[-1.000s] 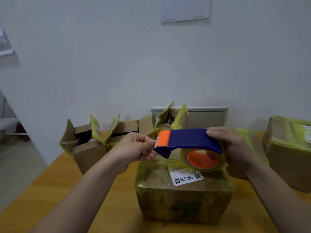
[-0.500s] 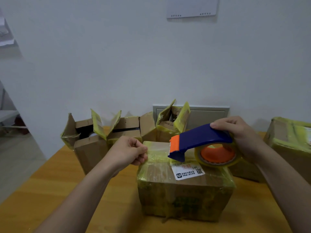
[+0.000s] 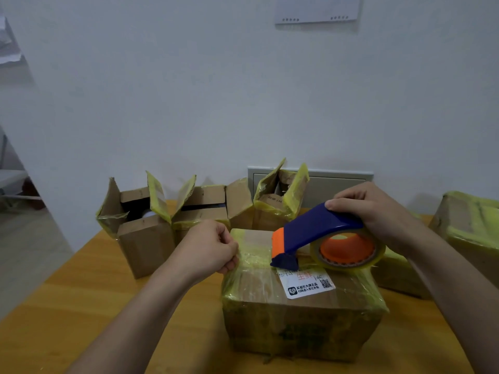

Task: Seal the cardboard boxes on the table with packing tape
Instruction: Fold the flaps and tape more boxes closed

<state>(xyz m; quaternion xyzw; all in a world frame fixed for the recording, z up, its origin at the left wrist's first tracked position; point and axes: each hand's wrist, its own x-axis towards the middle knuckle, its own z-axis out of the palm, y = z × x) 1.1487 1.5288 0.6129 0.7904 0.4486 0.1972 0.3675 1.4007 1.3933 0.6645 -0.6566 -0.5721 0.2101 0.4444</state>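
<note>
Centre-left, open-flapped cardboard boxes (image 3: 145, 233) wait on the bench (image 3: 81, 306). Left hand (image 3: 208, 248), fingers curled, pinches what we read as the tape end (image 3: 252, 256) at the upper left edge of the centre box (image 3: 297, 319). Tape dispenser (image 3: 318, 233) sits nose-down on the box top, right hand (image 3: 378, 211) wrapped over its blue handle. Risk we flag: if the pinch slips or the pull skews, the tape wrinkles and misses the seam.

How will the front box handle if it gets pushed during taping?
Probably slides rather than tips: the front box is squat and sits flat on the smooth table. Its glossy tape wrap looks slippery to hold. Weight cannot be judged.
</note>
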